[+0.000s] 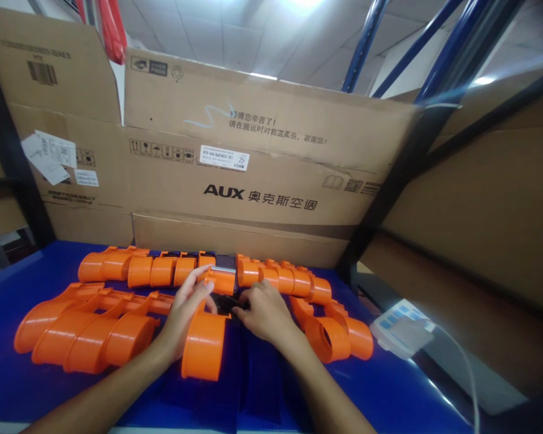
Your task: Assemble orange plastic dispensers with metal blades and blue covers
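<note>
An orange tape dispenser point(203, 346) with a wide rounded drum is in my left hand point(185, 310). The thumb and fingers are closed around its upper end, where a thin metal strip shows. My right hand point(265, 310) is beside it, fingertips pinched at a small black part point(226, 303) against the dispenser. Fingers cover much of that part, so its shape is unclear. Behind the hands runs a row of similar orange dispensers point(163, 271), some with dark pieces on top.
More orange dispensers lie nested at left point(90, 337) and right point(335, 334) on the blue table point(9, 386). A white box point(402, 328) with a cable is at the right edge. Cardboard point(253, 163) stands behind, framed by dark shelf posts point(380, 187).
</note>
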Tool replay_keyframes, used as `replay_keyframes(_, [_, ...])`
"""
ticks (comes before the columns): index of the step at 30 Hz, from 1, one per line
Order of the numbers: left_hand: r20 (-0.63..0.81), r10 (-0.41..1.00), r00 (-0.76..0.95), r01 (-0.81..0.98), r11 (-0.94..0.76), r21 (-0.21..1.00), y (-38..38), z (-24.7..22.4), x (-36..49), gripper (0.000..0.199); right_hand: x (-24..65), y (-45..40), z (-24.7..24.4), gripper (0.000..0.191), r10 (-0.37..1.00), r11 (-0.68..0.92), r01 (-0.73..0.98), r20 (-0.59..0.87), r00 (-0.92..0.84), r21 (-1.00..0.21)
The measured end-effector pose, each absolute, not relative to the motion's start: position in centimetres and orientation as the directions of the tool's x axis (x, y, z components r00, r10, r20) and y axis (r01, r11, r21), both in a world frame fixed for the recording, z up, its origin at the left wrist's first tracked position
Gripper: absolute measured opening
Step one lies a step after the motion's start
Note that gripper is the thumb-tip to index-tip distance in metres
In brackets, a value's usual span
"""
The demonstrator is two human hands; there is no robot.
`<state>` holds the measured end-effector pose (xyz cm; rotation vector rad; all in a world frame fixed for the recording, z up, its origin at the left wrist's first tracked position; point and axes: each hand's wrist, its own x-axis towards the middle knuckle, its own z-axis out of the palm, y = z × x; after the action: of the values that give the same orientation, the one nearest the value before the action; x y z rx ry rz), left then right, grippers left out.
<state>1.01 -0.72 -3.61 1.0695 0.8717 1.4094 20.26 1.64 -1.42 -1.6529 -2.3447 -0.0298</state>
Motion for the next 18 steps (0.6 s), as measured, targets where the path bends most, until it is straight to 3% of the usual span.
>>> replay_keyframes(6, [0.121, 0.992, 0.022, -0.319, -0.107, 0.942, -0.4, -4.1, 0.9, 0.080, 20.1, 1.7, -1.4, 0.012, 0.911, 0.363, 0.922, 0.255, -0.323, -0.131])
replay_keyframes(11, [0.107, 0.994, 0.018, -0.325, -0.095, 0.941, -0.6, -4.1, 0.9, 0.078, 20.4, 1.7, -1.3, 0.007, 0.894, 0.382, 0.903, 0.325, -0.308, -0.194])
replay_keyframes(14, [0.115, 0.993, 0.003, -0.324, -0.108, 0.940, -0.7, -4.0, 1.0, 0.076, 20.9, 1.7, -1.1, 0.006, 0.884, 0.372, 0.887, 0.397, -0.249, -0.274])
replay_keyframes(18, [0.145, 0.989, -0.008, -0.346, -0.139, 0.928, -0.9, -3.7, 1.3, 0.073, 21.9, 1.7, -0.3, 0.004, 0.830, 0.430, 0.770, 0.542, -0.132, -0.472])
